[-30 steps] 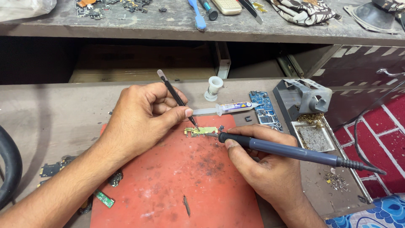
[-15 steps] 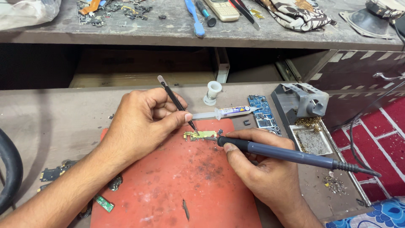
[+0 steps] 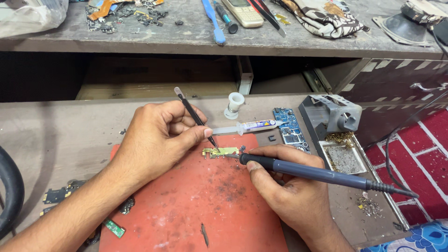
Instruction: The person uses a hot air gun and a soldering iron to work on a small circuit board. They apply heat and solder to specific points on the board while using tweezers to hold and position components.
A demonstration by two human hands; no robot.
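Observation:
A small gold-coloured circuit part (image 3: 220, 152) lies on the red work mat (image 3: 196, 205). My left hand (image 3: 156, 140) grips black tweezers (image 3: 193, 115), their tips pressing on the part's left half. My right hand (image 3: 291, 193) holds a blue-grey soldering iron (image 3: 317, 173) like a pen, its tip touching the part's right end. The iron's cord runs off to the right.
A flux syringe (image 3: 249, 126), a blue circuit board (image 3: 290, 127) and a white solder spool (image 3: 234, 103) lie behind the mat. A grey iron stand (image 3: 333, 119) with brass wool and a sponge tray stands right. Board scraps (image 3: 60, 193) lie left. The upper shelf (image 3: 298, 46) holds tools and a phone.
Both hands stay on the part; the view has shifted slightly, and the iron tip has stayed at the part's right end.

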